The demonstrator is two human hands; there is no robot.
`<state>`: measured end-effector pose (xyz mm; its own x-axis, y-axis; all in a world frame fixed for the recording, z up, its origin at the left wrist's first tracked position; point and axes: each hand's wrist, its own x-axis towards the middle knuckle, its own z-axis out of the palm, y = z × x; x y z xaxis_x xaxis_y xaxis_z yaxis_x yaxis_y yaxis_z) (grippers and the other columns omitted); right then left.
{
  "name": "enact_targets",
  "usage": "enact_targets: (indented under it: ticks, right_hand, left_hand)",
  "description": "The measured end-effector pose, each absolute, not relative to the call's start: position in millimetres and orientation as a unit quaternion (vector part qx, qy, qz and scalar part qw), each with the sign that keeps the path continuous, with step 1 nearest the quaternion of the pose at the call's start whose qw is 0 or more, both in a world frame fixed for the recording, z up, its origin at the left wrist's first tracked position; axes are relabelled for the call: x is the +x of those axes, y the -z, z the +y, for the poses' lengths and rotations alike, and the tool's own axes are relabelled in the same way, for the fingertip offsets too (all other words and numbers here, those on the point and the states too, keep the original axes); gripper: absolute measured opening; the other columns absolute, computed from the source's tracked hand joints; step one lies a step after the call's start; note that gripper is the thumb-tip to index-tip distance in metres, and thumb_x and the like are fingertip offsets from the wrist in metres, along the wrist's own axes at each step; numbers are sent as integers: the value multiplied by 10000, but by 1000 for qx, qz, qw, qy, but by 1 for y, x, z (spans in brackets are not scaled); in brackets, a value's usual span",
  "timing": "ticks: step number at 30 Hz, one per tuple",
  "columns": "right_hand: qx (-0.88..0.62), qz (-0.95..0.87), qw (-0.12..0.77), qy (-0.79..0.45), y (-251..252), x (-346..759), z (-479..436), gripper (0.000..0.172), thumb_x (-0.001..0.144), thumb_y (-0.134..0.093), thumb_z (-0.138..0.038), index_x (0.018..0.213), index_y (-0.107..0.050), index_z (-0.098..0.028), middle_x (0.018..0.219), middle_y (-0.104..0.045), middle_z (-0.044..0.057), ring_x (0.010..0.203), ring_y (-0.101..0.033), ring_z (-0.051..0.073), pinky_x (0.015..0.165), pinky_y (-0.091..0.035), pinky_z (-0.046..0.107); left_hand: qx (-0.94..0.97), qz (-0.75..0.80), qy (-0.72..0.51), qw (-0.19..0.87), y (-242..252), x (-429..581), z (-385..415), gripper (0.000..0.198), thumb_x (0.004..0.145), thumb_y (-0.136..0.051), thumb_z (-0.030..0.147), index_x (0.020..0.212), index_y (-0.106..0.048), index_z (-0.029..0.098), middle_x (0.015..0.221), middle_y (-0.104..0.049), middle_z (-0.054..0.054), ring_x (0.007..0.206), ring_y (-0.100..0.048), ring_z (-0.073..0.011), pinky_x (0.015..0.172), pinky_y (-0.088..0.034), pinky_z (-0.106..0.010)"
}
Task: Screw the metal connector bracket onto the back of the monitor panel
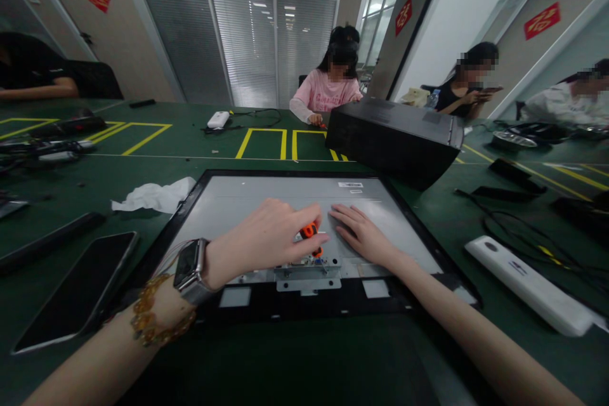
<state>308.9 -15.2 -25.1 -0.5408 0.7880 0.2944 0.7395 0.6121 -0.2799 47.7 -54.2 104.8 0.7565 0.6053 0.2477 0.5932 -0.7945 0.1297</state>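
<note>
The fingers of the left hand are clamped on an orange-and-black hand tool over the metal bracket at the near edge of the display panel. The right hand lies on the panel, fingers slightly apart. Left of the panel is a smartphone; beyond it, a black casing.

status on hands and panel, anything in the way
Left hand holding orange-black tool at metal bracket. Right hand resting on panel. Black box beyond panel's far edge.
</note>
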Motion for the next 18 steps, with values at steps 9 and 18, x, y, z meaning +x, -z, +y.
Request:
enact_targets:
  ticks: [9,18]
  right_hand:
    - [-429,-878,206,-59,26,308,-14,432,947,-425,-278,1377,-464,-247,1435,-479,94,1326,-430,244,1110,-307,537]
    - [-429,-878,206,-54,28,310,-13,431,945,-433,-282,1371,-470,-233,1428,-486,100,1324,-433,242,1112,-306,535]
  left_hand:
    - [941,296,-145,80,-108,48,-56,316,974,-430,430,831,-554,177,582,-578,25,496,-514,-116,507,-317,-237]
    - [938,275,-167,130,-108,49,-59,92,873,-464,187,811,-531,187,687,-604,32,555,-500,-100,562,-353,-238]
